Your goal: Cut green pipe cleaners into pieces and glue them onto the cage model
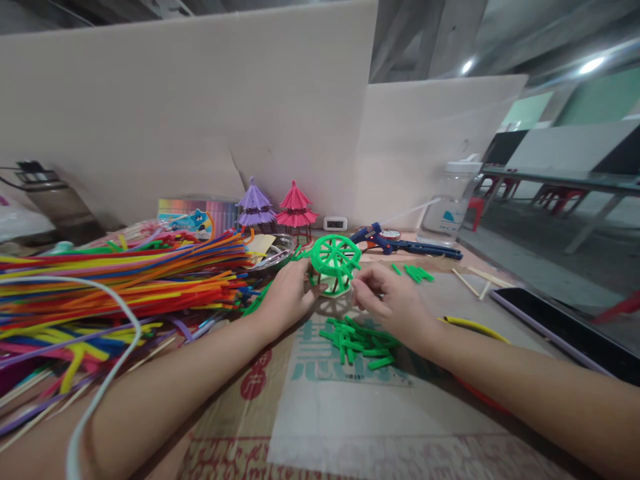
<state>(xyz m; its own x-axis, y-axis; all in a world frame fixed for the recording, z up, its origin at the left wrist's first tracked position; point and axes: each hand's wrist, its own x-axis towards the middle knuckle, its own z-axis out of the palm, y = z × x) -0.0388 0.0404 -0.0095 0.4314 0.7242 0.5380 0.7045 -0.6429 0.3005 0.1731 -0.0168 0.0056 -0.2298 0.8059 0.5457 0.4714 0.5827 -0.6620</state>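
Observation:
A green pipe-cleaner frame [336, 256], with a spoked round top and thin brown posts down to a lower ring, is held up above the table. My left hand [295, 288] grips its left side, thumb near the lower ring. At its right side is my right hand [383, 293], fingers pinched together close to the frame; whatever lies between those fingertips is too small to make out. Below the hands lies a pile of short cut green pipe-cleaner pieces [363, 340]. A smaller group of green pieces [417, 273] rests farther right.
Bundles of coloured pipe cleaners [125, 280] cover the left side, with a white cable [113, 360] in front. Purple [255, 207] and pink pagodas [295, 207] stand behind, near a glue gun [380, 239] and small clock [335, 223]. A bottle [447, 203] and phone [565, 327] are right.

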